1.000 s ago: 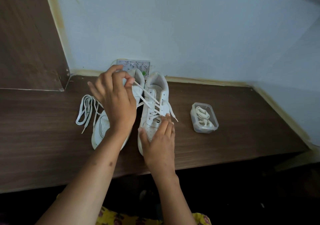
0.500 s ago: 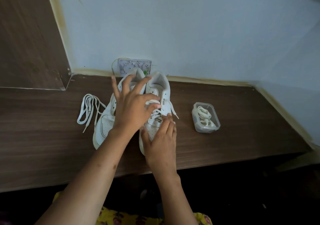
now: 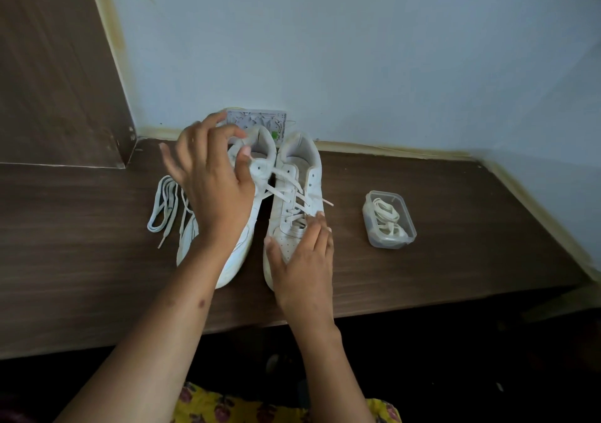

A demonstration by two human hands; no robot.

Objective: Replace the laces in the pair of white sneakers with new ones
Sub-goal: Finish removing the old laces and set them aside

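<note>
We are pressing our right hand (image 3: 302, 253), fingers straight, flat on the toe of the right sneaker (image 3: 294, 208) on the table (image 3: 455, 260). Our left hand (image 3: 211, 182) is pinching the lace (image 3: 279, 191) above the left sneaker (image 3: 247, 195), that grip closed on it. A loose lace (image 3: 166, 208) is lying left, a clear box (image 3: 388, 219) with laces right.
</note>
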